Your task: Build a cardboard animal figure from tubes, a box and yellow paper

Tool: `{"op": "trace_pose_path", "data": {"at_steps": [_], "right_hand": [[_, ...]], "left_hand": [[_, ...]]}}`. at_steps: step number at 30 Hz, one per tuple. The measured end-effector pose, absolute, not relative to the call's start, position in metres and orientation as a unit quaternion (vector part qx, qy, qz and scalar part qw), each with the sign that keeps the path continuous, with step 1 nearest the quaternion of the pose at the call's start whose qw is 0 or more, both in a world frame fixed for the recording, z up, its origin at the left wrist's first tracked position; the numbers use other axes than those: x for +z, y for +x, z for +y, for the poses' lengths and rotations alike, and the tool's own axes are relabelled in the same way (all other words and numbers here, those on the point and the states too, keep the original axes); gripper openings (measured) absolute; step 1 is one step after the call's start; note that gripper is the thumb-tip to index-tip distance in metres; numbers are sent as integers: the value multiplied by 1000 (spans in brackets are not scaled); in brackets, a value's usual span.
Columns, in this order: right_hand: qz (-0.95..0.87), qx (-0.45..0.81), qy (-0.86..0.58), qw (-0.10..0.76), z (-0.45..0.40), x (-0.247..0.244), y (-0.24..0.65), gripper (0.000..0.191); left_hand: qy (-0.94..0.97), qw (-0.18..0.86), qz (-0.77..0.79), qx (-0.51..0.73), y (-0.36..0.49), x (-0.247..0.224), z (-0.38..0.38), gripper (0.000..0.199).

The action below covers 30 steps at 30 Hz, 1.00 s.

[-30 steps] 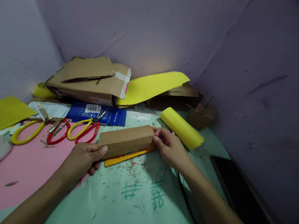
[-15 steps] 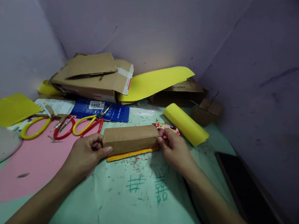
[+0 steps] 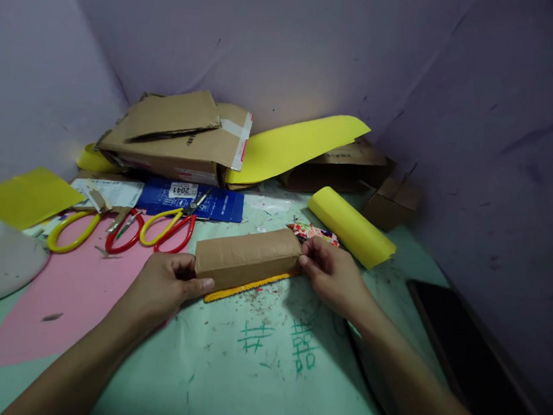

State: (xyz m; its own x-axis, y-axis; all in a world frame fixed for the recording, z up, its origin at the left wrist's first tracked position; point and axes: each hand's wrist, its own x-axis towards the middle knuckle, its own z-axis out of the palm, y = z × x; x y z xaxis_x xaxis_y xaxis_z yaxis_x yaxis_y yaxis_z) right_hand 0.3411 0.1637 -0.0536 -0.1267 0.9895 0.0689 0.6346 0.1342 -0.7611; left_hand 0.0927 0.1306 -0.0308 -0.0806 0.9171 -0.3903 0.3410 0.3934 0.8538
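Note:
A long brown cardboard box lies slightly slanted between my two hands. My left hand grips its left end, thumb along the near face and fingers curled behind. At the right end, my right hand pinches the box's corner between thumb and fingertips. An orange strip with a jagged edge sticks out from under the near side of the box. Just behind the right end rests a colourful patterned item, partly hidden by the box and hand.
Left of the box are scissors with red and yellow handles and pink paper. A white rounded object stands at the left edge. Behind are cardboard pieces and a yellow roll. A dark flat panel lies right.
The whole view has shifted a little, so everything sits slightly further right. Both hands keep their hold on the box, which has barely moved.

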Motion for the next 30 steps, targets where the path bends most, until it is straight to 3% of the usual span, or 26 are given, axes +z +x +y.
{"op": "trace_pose_path", "data": {"at_steps": [30], "right_hand": [[-662, 270, -626, 311, 160, -52, 339, 2]], "left_hand": [[481, 403, 737, 252, 105, -23, 123, 27]]}}
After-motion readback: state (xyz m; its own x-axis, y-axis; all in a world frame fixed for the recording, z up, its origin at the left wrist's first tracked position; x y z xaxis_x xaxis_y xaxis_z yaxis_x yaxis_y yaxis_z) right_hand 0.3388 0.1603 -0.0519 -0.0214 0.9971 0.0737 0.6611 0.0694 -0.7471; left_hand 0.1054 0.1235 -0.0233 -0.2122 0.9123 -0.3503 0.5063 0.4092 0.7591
